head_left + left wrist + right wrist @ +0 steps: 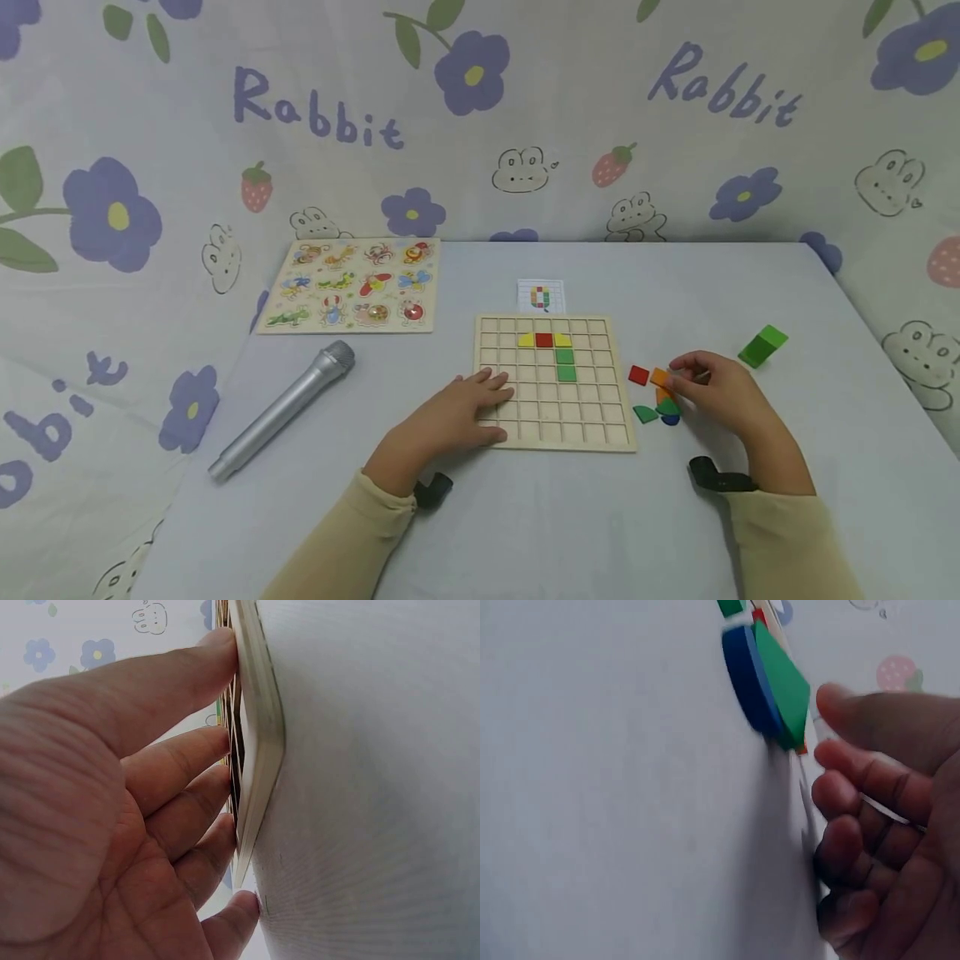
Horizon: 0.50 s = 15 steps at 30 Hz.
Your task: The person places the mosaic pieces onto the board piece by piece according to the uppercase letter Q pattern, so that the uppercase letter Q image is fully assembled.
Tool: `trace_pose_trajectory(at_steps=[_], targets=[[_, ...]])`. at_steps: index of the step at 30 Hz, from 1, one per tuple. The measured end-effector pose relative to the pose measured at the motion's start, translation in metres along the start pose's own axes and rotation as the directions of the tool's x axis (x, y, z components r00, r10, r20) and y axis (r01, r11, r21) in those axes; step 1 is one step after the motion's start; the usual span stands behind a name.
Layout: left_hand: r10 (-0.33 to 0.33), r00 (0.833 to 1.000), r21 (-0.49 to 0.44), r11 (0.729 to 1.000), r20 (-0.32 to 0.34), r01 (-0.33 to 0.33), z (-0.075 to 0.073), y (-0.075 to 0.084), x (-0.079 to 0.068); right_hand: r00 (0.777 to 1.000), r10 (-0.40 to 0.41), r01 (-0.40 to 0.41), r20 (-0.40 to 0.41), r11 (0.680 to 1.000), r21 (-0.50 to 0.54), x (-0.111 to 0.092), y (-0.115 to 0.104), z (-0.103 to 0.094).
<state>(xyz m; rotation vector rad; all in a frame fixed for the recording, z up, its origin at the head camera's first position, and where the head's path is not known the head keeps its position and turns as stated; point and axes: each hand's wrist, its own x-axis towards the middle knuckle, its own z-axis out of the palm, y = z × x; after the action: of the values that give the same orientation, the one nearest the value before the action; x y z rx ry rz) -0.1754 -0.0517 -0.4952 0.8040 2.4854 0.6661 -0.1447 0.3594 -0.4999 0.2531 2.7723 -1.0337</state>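
Observation:
My left hand (461,412) rests on the left side of a wooden grid board (525,437), fingers spread; in the left wrist view its fingertips touch the board's edge (259,742). On the grid lie two yellow pieces (527,340), a red square (543,340) between them, and green squares (566,356) down one column. Right of the board, my right hand (716,387) has its fingertips at an orange piece (661,377) in a small pile. Around it are a red square (639,375), green pieces (645,414) and a blue rounded piece (748,681). Its fingers are loosely bent, nothing visible between them.
A pattern card (540,297) lies behind the board. An insect puzzle board (348,325) is at the back left, with a silver microphone (281,412) in front of it. A green block (762,346) stands to the right of the right hand.

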Motion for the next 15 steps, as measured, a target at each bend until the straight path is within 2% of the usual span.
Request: trace_pose_trajectory(at_steps=[7, 15], targets=[[0.014, 1.0, -0.006, 1.0, -0.005, -0.014, 0.0012, -0.0027, 0.0016, 0.999, 0.038, -0.038, 0.003, 0.999, -0.03, 0.0036, -0.0059, 0.0068], [0.007, 1.0, 0.014, 1.0, -0.008, -0.007, 0.0032, -0.0051, 0.0031, 0.999, 0.032, -0.032, -0.008, 0.999, -0.024, 0.002, -0.0074, 0.0079]])
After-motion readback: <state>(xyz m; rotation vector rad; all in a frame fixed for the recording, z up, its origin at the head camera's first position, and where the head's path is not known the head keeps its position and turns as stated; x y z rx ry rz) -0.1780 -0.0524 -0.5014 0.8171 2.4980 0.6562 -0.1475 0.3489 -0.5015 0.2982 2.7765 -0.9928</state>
